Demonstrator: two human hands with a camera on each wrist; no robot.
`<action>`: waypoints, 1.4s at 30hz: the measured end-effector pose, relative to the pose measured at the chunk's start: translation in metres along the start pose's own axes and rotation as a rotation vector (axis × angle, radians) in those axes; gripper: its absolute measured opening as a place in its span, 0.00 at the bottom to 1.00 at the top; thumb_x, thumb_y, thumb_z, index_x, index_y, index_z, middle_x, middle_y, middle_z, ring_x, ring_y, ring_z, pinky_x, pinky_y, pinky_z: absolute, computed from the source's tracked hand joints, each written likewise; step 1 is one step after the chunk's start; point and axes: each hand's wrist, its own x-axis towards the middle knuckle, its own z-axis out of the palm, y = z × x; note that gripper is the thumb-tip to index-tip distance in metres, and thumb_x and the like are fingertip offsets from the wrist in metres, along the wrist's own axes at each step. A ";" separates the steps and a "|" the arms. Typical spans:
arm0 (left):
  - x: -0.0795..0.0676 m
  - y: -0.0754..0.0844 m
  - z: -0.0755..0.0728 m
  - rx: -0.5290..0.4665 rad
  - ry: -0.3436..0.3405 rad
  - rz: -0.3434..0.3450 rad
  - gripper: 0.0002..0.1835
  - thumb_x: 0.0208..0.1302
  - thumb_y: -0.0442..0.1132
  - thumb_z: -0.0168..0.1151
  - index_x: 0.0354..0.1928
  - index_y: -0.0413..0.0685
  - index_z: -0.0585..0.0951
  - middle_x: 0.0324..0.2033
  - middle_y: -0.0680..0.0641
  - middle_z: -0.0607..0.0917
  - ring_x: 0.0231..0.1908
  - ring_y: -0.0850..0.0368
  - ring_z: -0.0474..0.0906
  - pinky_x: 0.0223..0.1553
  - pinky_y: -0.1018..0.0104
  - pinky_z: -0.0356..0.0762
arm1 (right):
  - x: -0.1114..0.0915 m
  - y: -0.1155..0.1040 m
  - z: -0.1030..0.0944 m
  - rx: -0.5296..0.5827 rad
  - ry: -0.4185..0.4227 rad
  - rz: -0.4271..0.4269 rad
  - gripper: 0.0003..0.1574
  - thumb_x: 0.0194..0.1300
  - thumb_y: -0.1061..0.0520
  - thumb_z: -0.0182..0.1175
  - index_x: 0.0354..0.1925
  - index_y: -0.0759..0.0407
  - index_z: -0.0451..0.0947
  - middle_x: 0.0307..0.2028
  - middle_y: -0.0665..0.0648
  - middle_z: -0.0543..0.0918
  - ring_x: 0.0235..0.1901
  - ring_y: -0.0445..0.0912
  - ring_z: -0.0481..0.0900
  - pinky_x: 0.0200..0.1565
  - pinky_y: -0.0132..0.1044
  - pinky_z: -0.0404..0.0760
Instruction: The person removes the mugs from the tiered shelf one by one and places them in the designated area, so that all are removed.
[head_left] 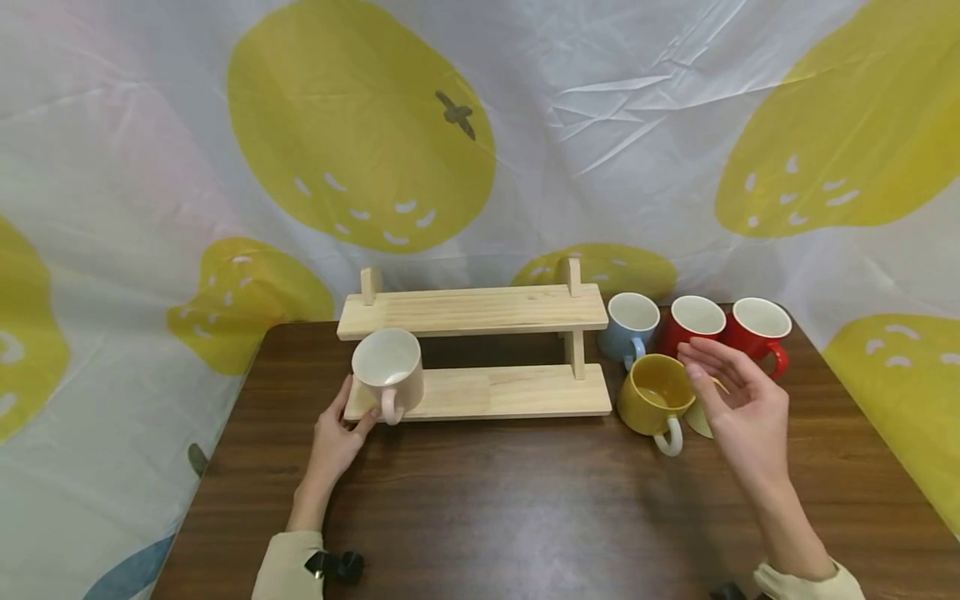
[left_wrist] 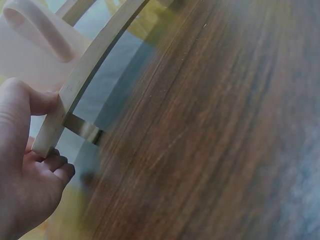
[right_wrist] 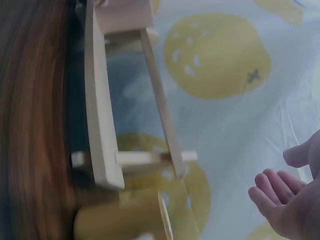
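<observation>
A two-tier wooden shelf (head_left: 487, 393) stands on the table. My left hand (head_left: 335, 437) grips the left end of its lower board, thumb on top and fingers curled underneath, as the left wrist view shows. A pale pink mug (head_left: 401, 375) sits on that board right beside the thumb, handle toward me. My right hand (head_left: 750, 412) is raised at the right with relaxed fingers and holds nothing. Nearest to it is a mustard-yellow mug (head_left: 645, 408) with a white handle. Behind the right hand, a pale yellow mug (head_left: 697, 419) is mostly hidden.
At the back right stand a light blue mug (head_left: 626, 333) and two red mugs, one (head_left: 682, 321) partly covered by my hand and the other (head_left: 765, 333) at the far right. A fruit-printed cloth (head_left: 562, 167) hangs behind the brown table (head_left: 510, 508).
</observation>
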 end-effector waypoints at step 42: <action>0.008 -0.026 0.007 -0.042 0.032 0.048 0.43 0.68 0.36 0.68 0.79 0.39 0.56 0.76 0.37 0.62 0.71 0.44 0.65 0.50 0.93 0.64 | -0.043 0.028 0.159 0.105 -0.441 0.031 0.24 0.65 0.72 0.63 0.59 0.72 0.75 0.55 0.68 0.83 0.53 0.38 0.83 0.57 0.35 0.82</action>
